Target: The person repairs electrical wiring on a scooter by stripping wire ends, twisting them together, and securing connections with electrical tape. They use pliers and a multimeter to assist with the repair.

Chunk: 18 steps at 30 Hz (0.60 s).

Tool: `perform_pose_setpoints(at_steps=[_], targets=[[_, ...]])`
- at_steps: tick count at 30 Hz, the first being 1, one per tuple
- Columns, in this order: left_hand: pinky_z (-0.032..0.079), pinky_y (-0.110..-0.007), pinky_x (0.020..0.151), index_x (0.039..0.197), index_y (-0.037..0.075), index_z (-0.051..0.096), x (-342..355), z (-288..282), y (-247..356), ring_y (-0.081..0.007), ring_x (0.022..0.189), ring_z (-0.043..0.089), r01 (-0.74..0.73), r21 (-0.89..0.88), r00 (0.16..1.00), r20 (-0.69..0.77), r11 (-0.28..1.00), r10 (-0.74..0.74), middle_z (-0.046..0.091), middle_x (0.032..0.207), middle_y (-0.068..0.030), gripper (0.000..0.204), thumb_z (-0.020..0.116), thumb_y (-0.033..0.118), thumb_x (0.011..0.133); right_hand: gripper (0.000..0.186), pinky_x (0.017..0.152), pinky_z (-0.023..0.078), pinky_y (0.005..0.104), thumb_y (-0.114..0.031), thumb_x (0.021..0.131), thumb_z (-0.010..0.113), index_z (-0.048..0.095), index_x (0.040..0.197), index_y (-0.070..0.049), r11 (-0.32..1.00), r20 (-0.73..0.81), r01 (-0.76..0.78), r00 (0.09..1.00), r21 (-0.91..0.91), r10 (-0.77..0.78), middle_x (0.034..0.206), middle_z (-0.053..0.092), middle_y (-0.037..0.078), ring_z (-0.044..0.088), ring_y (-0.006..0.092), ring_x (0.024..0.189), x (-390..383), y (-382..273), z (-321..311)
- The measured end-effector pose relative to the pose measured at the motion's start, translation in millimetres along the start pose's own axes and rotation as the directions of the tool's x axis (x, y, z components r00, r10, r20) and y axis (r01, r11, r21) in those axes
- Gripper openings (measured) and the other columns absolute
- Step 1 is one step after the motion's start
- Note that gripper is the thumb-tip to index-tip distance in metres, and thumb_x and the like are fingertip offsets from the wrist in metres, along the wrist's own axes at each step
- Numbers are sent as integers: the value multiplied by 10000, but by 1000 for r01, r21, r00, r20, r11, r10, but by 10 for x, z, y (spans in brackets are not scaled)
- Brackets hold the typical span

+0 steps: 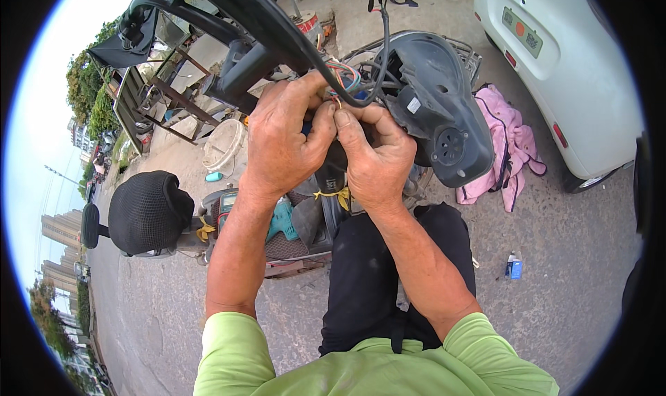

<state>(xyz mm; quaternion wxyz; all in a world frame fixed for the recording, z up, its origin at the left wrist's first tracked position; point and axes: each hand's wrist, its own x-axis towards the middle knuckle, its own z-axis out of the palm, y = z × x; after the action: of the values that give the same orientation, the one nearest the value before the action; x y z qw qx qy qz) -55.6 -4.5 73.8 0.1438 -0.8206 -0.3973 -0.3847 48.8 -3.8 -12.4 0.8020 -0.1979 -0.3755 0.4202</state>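
Grey, gritty pavement spreads under me at an outdoor repair spot, and everything here is placed against the dark scooter front cover (pixel 444 111) that hangs open ahead of me. Nearest, below that cover, are my green sleeves and black trousers. Just left of the cover my left hand (pixel 284 142) and right hand (pixel 374 153) meet, thumbs touching, both closed narrow and pinching the ends of thin coloured wires (pixel 343 80) that spill from behind the cover. How the fingertips sit on the strands I cannot tell; they hide the joint. A black cable (pixel 291 31) loops over my knuckles from the handlebar (pixel 180 14) above and left of the cover.

By my judgement the work stands midway: the cover is already off its seat and the wiring bared, but the wire ends are not yet dressed or tucked away, and the cover is not refitted.

Below and left of the cover lies the footboard with a teal tool (pixel 281 222) and a meter (pixel 225 205); further left is a black mesh-covered seat (pixel 149 212). Right of the cover a pink cloth (pixel 510 142) lies crumpled on the ground, with a small blue box (pixel 513 265) lower down. Beyond, up and right, stands a white car (pixel 555 56).
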Motion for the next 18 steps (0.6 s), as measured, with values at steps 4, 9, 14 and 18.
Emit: perform_pose_setpoints(at_steps=[4,9,14,18], targets=[[563,-359,796,1167,52,716,0,-10,4,-259,883,732,-6,-1,1000,-2,1000,6,734,985,-130,329,697,9,842,83,795,530,258,-52,942,741,742,973,26,999,3,-11,1000,33,11,907,742,24,639,72,840,11,-16,15],[542,-351,761,1211,53,693,1,-21,-12,-235,819,685,-24,-45,999,30,999,25,712,908,-91,413,709,19,800,91,790,536,248,-60,952,740,742,988,23,991,5,-50,999,126,49,915,738,25,647,69,842,25,-47,14],[507,-362,724,1243,52,670,6,-18,9,-221,747,610,-16,-86,998,52,996,21,687,771,-37,505,760,46,747,124,776,546,245,-69,970,724,718,1032,38,970,28,-68,998,233,63,925,731,38,653,71,822,28,-105,15],[502,-362,728,1226,45,673,2,11,3,-218,744,611,-32,-72,999,26,997,34,687,775,-36,488,771,46,748,125,778,547,253,-68,975,713,710,1040,39,979,22,-74,997,189,72,938,727,39,655,75,826,31,-56,-8]])
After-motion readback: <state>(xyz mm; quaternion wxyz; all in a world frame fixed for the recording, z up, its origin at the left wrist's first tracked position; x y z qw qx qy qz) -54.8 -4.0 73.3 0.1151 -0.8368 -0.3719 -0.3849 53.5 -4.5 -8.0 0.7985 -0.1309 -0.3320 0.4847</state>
